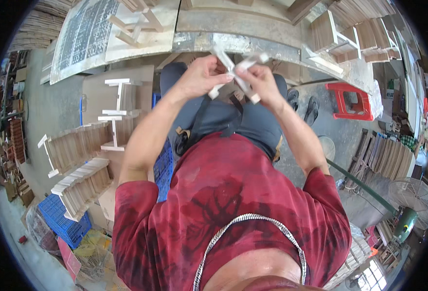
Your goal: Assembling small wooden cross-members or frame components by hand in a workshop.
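Above my lap, close to the workbench edge, both hands hold a pale wooden frame (245,89) made of several short bars. Motion blurs its upper ends, so the exact joints cannot be made out. My left hand (200,76) is closed around the left-hand bar, thumb and fingers pinching it near the middle. Opposite, my right hand (264,83) grips the right-hand bar, its thumb close to where the bars meet. Both forearms reach forward, and the hands are nearly touching.
Ahead runs a worn wooden workbench (238,42), with a small wooden frame (136,30) at its left and stacked wooden pieces (364,41) at its right. Stacked frames (78,145) stand on my left beside a blue crate (68,220). A red stool (352,101) and fan (412,201) are right.
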Demonstrator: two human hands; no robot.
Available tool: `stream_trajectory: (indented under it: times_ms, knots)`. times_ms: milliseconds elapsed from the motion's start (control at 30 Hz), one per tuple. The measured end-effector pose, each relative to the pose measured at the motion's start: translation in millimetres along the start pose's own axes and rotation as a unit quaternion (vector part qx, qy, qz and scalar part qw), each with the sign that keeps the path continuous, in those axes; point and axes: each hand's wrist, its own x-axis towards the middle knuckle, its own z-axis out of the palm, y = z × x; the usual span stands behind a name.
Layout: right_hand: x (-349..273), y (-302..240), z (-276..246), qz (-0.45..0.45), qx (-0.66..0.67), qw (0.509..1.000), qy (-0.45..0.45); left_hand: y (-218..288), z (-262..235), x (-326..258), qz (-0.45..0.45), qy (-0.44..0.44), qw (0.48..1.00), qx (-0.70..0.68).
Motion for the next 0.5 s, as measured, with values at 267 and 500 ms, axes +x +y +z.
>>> stream_trajectory:
  times_ms: [267,500]
  knots:
    - [-9,-66,-2,-0.158,-0.385,0.904,0.103,28,6,-16,-0.079,0.091,0.992,-0.031]
    - [-24,-54,47,-0.381,-0.592,0.702,0.103,26,22,-11,-0.019,0.167,0.985,-0.038]
